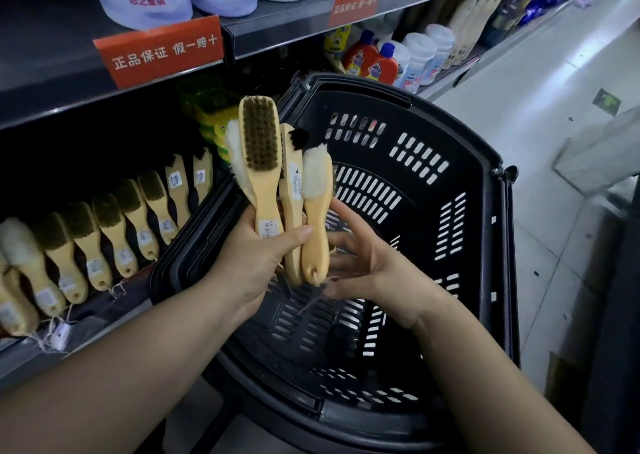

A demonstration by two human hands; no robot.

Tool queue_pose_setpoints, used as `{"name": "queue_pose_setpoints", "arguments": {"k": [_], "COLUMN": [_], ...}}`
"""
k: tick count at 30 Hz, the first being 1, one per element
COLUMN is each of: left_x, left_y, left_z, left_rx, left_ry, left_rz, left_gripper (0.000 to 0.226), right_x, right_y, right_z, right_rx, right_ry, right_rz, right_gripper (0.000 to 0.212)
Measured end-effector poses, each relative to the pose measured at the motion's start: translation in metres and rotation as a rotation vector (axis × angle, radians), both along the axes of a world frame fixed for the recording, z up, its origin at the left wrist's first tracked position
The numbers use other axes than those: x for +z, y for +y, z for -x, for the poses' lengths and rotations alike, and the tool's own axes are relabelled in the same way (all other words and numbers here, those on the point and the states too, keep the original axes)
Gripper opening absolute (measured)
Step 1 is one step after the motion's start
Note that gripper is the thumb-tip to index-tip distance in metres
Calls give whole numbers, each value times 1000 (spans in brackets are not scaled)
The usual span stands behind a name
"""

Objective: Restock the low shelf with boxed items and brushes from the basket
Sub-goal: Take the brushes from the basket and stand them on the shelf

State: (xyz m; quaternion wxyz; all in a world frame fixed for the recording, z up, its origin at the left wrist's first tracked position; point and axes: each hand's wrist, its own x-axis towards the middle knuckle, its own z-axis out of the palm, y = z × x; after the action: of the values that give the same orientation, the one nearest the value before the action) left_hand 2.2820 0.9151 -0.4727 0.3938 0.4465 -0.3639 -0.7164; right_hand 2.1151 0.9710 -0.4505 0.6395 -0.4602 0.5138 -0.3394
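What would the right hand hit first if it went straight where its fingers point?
Probably the wooden handle of the white-bristled brush, nearest of those the left hand holds, though depth is unclear.

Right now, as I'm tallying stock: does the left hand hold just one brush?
No, the left hand grips several wooden brushes together above the basket.

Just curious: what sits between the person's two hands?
In the head view, the wooden handles of the brushes fill that gap; the left hand grips them, and the right hand lies beside them, fingers straight.
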Motion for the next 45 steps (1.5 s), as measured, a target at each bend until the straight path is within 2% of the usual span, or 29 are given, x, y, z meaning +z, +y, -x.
{"name": "queue_pose_setpoints", "arguments": {"k": [1,4,6,10,12,16,19,22,25,29,32,36,40,43,45], "left_x": [-2,-5,-6,-4,-2,1,3,4,6,10,11,12,12,10,8], "left_y": [0,3,6,7,5,0,1,5,7,7,7,3,-5,-15,-21], "left_z": [-1,0,2,4,3,0,1,3,4,3,2,0,-4,-8,-9], "left_rx": [-6,-51,-83,-97,-72,-27,-25,-48,-90,-126,-165,-177,-138,-102,-84], "left_ry": [-14,-33,-32,-24,-4,36,68,83,120,139,151,113,22,-80,-119], "left_rz": [-2,12,20,27,39,18,-11,-61,-99,-121,-105,-60,4,29,45], "left_gripper": [39,44,43,30,28,24,19,15,27,34,33,53,64,57,50], "right_x": [1,4,-1,0,3,3,4,6,8,9,7,4,2,4,-5], "right_y": [0,-3,-5,-5,-5,-9,-10,-9,-9,-8,-8,-16,-34,-57,-76], "right_z": [0,-14,-21,-16,-7,3,-2,-18,-25,-25,-27,-29,-28,-17,-4], "right_rx": [6,-121,-204,-157,-227,-535,-591,-562,-497,-432,-475,-517,-387,-279,-263], "right_ry": [40,147,211,168,151,24,-53,-334,-425,-294,-169,-61,88,171,179], "right_rz": [-8,-58,-74,-128,-152,-157,-119,-176,-157,-60,-4,-16,24,55,24], "right_gripper": [96,66,65,55,51,17,23,26,27,30,16,3,7,13,24]}}
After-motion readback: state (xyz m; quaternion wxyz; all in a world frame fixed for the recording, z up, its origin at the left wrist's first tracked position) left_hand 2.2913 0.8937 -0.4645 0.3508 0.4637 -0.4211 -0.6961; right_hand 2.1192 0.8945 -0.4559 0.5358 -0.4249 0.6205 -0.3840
